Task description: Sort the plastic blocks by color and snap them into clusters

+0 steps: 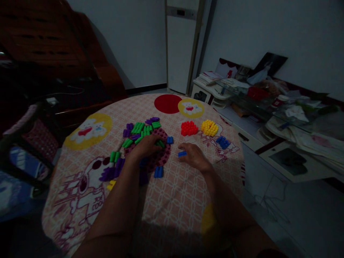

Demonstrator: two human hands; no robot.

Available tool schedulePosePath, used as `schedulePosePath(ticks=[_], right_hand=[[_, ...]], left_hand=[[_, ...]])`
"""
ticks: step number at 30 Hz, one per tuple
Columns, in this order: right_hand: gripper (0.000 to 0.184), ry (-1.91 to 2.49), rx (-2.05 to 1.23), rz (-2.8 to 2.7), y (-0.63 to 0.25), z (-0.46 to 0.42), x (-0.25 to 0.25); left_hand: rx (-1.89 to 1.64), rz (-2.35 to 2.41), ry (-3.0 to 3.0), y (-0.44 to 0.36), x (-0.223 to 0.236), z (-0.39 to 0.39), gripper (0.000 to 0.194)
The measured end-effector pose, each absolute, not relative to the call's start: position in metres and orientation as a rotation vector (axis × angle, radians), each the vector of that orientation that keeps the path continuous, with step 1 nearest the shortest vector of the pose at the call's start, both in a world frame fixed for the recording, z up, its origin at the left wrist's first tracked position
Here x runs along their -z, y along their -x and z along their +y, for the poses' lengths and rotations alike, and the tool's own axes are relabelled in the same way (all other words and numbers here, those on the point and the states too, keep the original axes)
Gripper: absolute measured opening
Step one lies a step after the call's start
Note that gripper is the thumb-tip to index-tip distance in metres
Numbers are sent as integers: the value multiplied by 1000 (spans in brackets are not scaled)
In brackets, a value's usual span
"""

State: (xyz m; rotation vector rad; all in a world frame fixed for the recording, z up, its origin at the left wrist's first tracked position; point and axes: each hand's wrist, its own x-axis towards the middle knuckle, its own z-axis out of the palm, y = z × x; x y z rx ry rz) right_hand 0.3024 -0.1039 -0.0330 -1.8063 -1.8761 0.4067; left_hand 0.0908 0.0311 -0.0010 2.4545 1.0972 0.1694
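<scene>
My left hand (147,146) reaches over a pile of plastic building blocks, its fingers curled round a green block (160,143). Between the thumb and fingers of my right hand (194,155) is a blue block (182,153), low over the cloth. Green blocks (138,128) and purple blocks (109,174) lie loose around my left hand, and my forearm hides part of them. Single blue blocks (158,171) lie between the hands. Beyond my right hand sit a red cluster (189,128), a yellow cluster (209,128) and a small blue cluster (223,142).
A patterned cloth covers the round table (172,208). Left of it stand a chair (34,143) and a wooden bench (80,61). A low cabinet with a cluttered glass top (242,96) runs along the right wall. A tall white unit (180,50) stands behind.
</scene>
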Motion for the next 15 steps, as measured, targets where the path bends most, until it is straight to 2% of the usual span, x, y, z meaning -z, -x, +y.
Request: schedulePosePath(ticks=[9,15], right_hand=[[40,1737,-414,-1596,-333,-98,21],[37,1997,-106,-1404,-391,-111,16]], left_hand=[[-139,1092,-2488,-90,0,30,44],[-146,1122,-2461,-89,2,31,44]])
